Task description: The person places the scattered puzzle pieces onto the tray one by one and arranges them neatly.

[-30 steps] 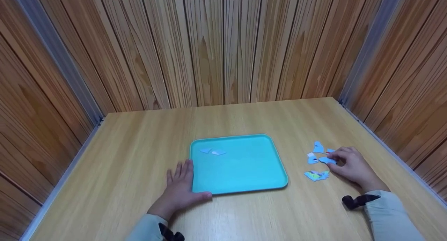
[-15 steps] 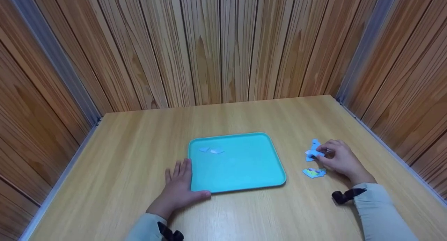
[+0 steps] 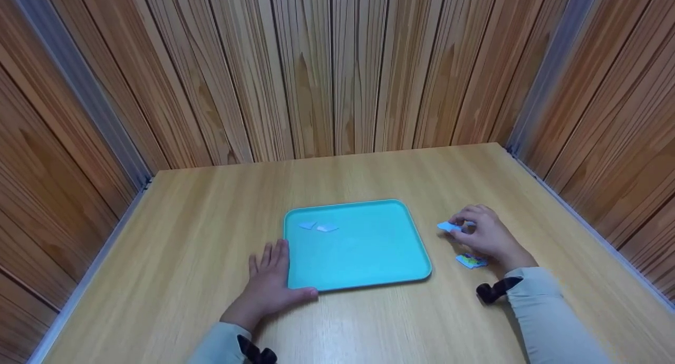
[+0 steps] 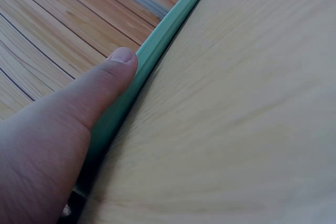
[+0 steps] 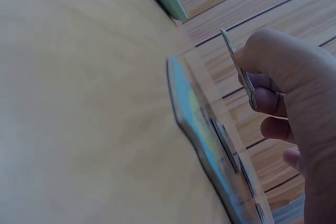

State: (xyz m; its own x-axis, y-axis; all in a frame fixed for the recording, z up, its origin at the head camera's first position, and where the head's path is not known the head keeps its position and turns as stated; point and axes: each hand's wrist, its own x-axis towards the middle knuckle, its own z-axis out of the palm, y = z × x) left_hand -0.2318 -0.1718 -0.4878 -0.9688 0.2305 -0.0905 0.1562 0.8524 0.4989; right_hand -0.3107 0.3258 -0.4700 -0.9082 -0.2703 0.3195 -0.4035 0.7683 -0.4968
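Observation:
My left hand rests with fingers straight along the left side of the turquoise tray, its thumb against the tray's near edge. Two pale blue flat pieces, one of them a pointed piece and the other a whitish-blue piece, lie in the tray's far left part. To the right of the tray, my right hand pinches a thin blue puzzle piece between thumb and fingers. In the right wrist view the held piece appears edge-on, raised off the table.
A multicoloured piece lies on the table just nearer than my right hand. More flat pieces lie beyond it, largely hidden by the hand in the head view. Wood-panelled walls enclose the table at back and sides.
My right hand has picked up the blue piece from the group on the right and moved left with it toward the tray. The left hand stays in place on the tray.

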